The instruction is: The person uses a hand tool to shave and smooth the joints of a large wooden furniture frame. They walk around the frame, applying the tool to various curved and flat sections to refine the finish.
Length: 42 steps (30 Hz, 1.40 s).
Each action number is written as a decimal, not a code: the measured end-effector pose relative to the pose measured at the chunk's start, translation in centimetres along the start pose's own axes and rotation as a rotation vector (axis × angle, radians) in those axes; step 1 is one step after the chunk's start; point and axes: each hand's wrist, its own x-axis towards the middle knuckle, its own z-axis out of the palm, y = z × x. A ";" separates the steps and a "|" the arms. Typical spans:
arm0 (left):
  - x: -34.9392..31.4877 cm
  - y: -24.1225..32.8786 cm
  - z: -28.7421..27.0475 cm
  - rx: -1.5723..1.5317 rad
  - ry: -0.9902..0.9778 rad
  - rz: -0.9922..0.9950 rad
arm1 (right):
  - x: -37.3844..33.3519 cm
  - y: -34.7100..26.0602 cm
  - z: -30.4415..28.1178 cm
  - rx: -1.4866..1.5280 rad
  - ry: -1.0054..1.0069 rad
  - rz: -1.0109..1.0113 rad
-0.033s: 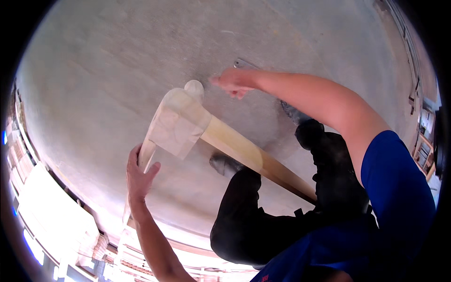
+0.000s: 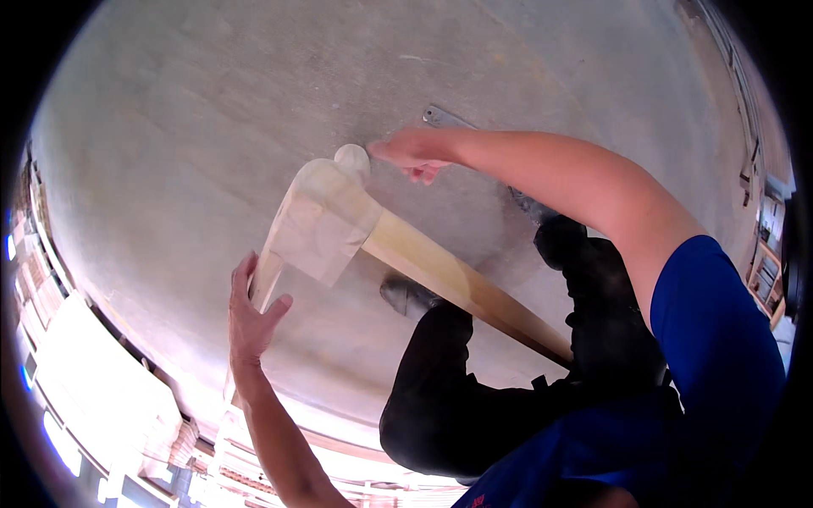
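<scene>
Pale wood handrail piece (image 2: 406,245) sat over the concrete floor (image 2: 169,127), held up off it between the two hands. Left hand (image 2: 250,317) was open, fingers loosely spread, thumb out to the side; palm lay against the lower left leg of the piece near its end. No closed grip visible there, just contact. Right hand (image 2: 411,152) reached across from the right, fingers mostly extended and together, fingertips touching or just beside the rounded cap (image 2: 351,159) at the top of the bend. Can't tell whether it pinched the cap or only rested on it.

Piece was an angled, two-leg shape. Long straight leg ran from the bend down and right, passing over the knees toward the person's body. Short leg ran from the bend down and left toward the left hand. Bend pointed up and away from the person.

Black trousers (image 2: 440,398) and dark shoe (image 2: 405,295) were under the long leg. Flat metal bar (image 2: 442,117) lay on the floor just beyond the right hand.
</scene>
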 end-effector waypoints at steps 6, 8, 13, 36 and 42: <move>3.2 10.4 3.3 0.323 -0.039 0.183 | 2.9 -2.9 3.4 0.375 -0.103 0.043; 3.6 12.5 3.2 0.379 -0.074 0.177 | 1.9 -3.4 5.8 0.658 -0.133 0.019; 6.8 13.1 2.8 0.052 -0.303 0.066 | -1.3 -3.5 8.3 1.289 -0.084 -0.039; 7.1 14.6 3.2 0.021 -0.316 -0.073 | 7.6 -1.1 9.6 1.506 -0.172 0.092; 7.4 15.3 3.0 0.047 -0.350 -0.072 | 6.5 -1.6 9.6 1.466 -0.139 0.069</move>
